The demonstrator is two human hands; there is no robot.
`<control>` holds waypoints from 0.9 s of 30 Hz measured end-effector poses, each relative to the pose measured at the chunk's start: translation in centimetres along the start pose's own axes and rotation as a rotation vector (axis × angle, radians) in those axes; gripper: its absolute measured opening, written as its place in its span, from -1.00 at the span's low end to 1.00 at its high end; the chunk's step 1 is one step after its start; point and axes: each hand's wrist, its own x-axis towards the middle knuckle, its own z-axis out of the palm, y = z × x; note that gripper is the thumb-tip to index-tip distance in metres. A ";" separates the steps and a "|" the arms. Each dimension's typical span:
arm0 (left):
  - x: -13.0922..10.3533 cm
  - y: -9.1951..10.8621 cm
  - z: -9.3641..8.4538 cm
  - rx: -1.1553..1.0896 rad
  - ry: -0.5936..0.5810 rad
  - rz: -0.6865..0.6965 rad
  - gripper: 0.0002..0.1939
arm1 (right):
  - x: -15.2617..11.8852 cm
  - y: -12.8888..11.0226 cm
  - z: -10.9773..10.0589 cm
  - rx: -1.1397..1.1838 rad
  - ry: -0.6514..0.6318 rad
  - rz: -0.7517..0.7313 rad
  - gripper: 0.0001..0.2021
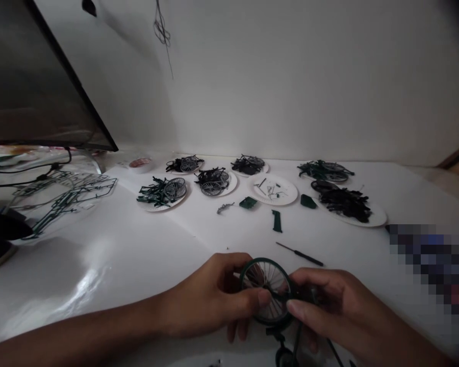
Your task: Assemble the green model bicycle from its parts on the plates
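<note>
A small spoked toy wheel with a green rim stands upright between my two hands, low in the view. The thumb of my left hand presses near its hub, with the fingers behind the spokes. My right hand is closed at the wheel's right side, on the dark frame of a model bicycle that reaches down to the bottom edge. Much of that frame is hidden by my fingers. Just beyond my hands lies a thin screwdriver. Green plastic pieces and a grey part rest farther back.
Several paper plates hold heaps of dark model parts and wheels. Another plate carries small grey bits. Green sprues lie at left, below a monitor. A blurred patch covers something at right. A wall closes off the back.
</note>
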 end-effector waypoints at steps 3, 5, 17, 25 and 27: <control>0.2 0.0 0.0 0.020 -0.023 -0.017 -0.70 | -0.2 0.0 0.4 0.015 0.141 0.022 -0.62; 0.3 -0.1 0.0 0.021 -0.037 0.000 -0.69 | -0.3 0.2 0.5 0.022 0.196 0.018 -0.56; 0.7 -0.2 0.3 -0.009 -0.072 0.021 -0.67 | -0.4 -0.4 0.5 0.030 0.171 -0.037 -0.65; 1.2 -1.0 0.0 -0.018 -0.122 0.135 -0.70 | 0.1 0.5 0.0 -0.083 0.272 -0.070 -0.57; 1.2 -0.8 -0.2 -0.052 -0.146 0.139 -0.68 | 0.0 0.1 0.2 -0.037 0.264 -0.066 -0.59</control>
